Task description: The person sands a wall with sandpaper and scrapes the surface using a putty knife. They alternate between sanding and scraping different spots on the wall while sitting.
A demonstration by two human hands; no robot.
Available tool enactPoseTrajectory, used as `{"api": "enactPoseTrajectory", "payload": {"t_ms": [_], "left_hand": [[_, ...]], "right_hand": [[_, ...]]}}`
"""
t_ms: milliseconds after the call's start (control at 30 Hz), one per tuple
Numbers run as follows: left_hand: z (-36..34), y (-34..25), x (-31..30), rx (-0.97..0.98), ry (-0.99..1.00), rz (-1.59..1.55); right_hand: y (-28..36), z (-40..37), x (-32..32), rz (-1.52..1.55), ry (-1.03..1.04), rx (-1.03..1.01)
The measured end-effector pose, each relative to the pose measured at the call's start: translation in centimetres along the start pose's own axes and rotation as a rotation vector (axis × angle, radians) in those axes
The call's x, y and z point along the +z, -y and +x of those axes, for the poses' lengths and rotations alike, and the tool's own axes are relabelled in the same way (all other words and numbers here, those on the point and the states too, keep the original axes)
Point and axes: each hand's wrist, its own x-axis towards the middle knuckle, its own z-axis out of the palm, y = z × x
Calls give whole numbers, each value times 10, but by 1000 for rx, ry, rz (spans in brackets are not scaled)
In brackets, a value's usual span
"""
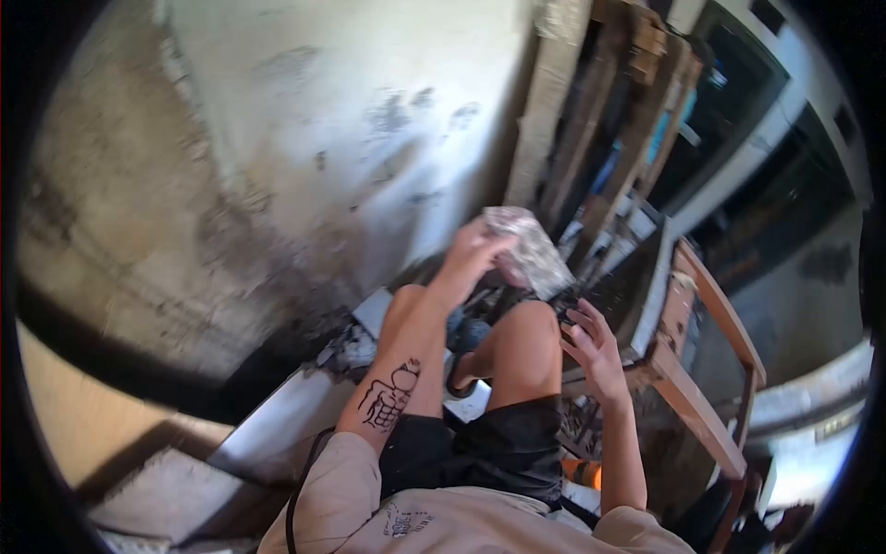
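My left hand (472, 257) grips one end of a rough, mottled grey-and-pink brick (540, 254), raised above my knees. The brick is tilted, and its far end points down to the right. My right hand (595, 351) is beside my right knee, just below the brick's lower end and apart from it. Its fingers are spread and slightly curled, with nothing clearly held in them. Blur softens the brick's edges.
Rubble (346, 351) lies on the floor at the foot of a stained wall (369, 120). Wooden planks (591, 120) lean upright ahead. On the right is a wooden frame (701, 406). A white board (277, 420) lies to the left.
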Motion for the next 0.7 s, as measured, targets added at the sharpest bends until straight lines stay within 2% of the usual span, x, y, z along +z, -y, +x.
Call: {"api": "enactPoseTrajectory", "payload": {"t_ms": [33,67,133,167,200,233,300,367,433,467,533,600,667,700], "left_hand": [[-16,-10,9,-9,11,-29],[-33,-18,11,-33,0,-15],[-59,-26,-1,-50,-61,0],[-71,-27,-11,15,-76,69],[-84,-27,-19,68,-92,135],[-93,-28,-26,57,-142,130],[-109,-30,-38,216,-120,287],[-127,-43,-35,116,-158,318],[-151,-52,-29,24,-173,358],[-164,-56,-29,56,-192,425],[-199,-63,-36,88,-225,491],[-255,-64,-37,114,-546,1288],[-315,-27,-27,-213,-593,1573],[-345,3,-26,-398,-465,1506]], "right_hand": [[3,7,14,265,54,101],[0,14,23,435,268,128],[-24,26,25,479,386,210],[-36,28,27,514,454,273],[-26,21,46,490,486,215],[-22,18,65,491,512,260],[-25,12,93,727,480,297],[-40,19,103,648,464,397],[-40,19,113,537,536,418],[-30,13,115,584,574,453],[-28,10,108,583,529,354],[-33,16,88,601,476,296],[-44,25,68,698,376,316],[-52,28,62,699,380,318]]}}
